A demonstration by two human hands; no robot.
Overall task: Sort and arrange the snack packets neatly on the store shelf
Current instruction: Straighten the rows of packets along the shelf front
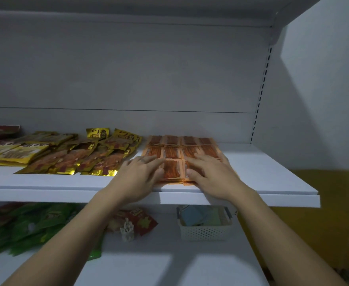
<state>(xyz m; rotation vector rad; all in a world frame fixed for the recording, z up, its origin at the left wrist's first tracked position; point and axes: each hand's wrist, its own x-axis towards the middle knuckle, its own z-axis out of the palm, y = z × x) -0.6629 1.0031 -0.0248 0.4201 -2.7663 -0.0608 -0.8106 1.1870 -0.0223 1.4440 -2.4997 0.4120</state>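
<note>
left hand (142, 172) – flat on orange packets (171, 153) | right hand (208, 174) – flat too | gold packets (82, 157) beside, white shelf (262, 178)

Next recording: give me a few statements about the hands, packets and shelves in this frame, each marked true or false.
1. The left hand and the right hand both lie flat on the orange packets. True.
2. The gold packets lie to the right of the orange packets. False: they lie to their left, on the same upper shelf.
3. The white basket stands on the upper shelf. False: it stands on the lower shelf, below the right hand.
4. Green packets lie at the left of the lower shelf. True.
</note>
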